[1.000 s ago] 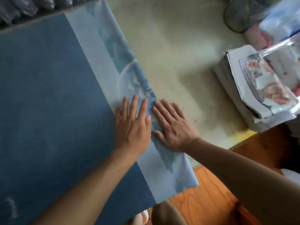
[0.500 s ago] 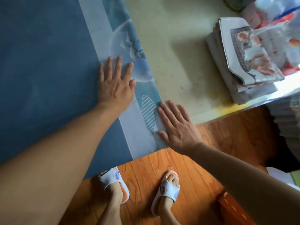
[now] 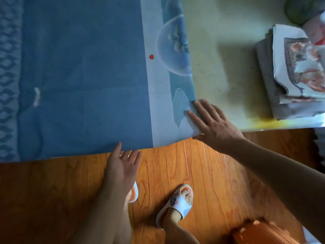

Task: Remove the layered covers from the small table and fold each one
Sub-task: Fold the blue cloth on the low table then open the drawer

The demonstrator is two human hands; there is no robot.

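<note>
Across the table [image 3: 219, 67] lies the blue cover [image 3: 84, 76], flat, its long axis running left to right, patterned border at the right. Right hand [image 3: 214, 125] presses that corner, fingers straight. Left hand [image 3: 123, 164] touches the near edge, fingers spread, gripping nothing.
</note>
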